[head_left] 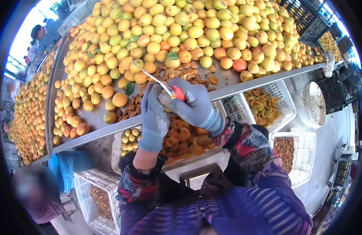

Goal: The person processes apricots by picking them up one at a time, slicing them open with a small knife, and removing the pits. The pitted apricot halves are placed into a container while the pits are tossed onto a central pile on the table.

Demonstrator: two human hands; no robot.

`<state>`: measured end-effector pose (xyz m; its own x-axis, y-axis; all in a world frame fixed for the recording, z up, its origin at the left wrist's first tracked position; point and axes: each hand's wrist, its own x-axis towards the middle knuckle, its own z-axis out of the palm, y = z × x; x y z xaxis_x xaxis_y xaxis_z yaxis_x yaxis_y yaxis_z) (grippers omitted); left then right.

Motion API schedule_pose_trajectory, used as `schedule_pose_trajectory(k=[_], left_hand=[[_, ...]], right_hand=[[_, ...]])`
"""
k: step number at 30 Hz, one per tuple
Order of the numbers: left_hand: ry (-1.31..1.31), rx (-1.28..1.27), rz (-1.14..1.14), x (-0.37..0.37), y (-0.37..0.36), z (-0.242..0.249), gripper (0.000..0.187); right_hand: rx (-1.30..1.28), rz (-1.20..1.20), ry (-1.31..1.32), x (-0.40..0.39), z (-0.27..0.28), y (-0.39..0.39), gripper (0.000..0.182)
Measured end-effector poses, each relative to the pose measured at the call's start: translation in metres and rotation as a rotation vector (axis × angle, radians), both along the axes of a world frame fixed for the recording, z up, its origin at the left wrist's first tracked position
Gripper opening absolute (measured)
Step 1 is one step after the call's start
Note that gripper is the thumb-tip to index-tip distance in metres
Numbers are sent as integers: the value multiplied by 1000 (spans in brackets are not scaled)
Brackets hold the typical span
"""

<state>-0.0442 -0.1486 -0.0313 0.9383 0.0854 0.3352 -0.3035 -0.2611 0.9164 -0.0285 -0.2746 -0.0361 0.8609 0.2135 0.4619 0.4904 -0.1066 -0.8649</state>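
My right hand (194,102), in a grey-blue glove, is closed round the red handle of a knife (178,93). The thin blade points up and away to the left, over the fruit. Close beside it, my gloved left hand (153,117) has its fingers curled against the right. A small yellow-orange bit of an apricot (166,109) shows between the two hands; most of it is hidden. Both hands are above the metal table edge (122,126). Just beyond them lie loose apricot pits (181,73) and a large heap of whole apricots (181,35).
Below the edge stands a crate of halved apricots (185,143). More white crates (302,172) stand on the floor, with a blue bucket (65,170) to the left and a white bucket (315,105) to the right. Another person (38,192) is at lower left.
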Motion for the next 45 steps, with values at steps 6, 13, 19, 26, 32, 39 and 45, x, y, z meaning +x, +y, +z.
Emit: schedule_pose_trajectory(k=[6,13,19,26,32,39,45], left_hand=[[679,-959,-376,-1,16,-11,32],[517,-1011,-546,7,11,1,54],[348,-955,-622,7,18,6,41],[312,-933,-528,5,14,12,51],[251,-875,-558,4,10,5,49],[245,-597,-490,-1,-2,15,51],[288,-528,-530,-4,-1,19,51]], right_hand=[[6,28,-126,9,-8,-4,24],[573,150,628,11,16,-23,28],[282,-172,453,-5,48,-69,29],[-109,-431,480,-50,35,-228,33],[-964,-954,-15,-56,-40,-293,28],[643,-37,101,-22,65,-130,31],[830,280,99,10,76,-20,26]])
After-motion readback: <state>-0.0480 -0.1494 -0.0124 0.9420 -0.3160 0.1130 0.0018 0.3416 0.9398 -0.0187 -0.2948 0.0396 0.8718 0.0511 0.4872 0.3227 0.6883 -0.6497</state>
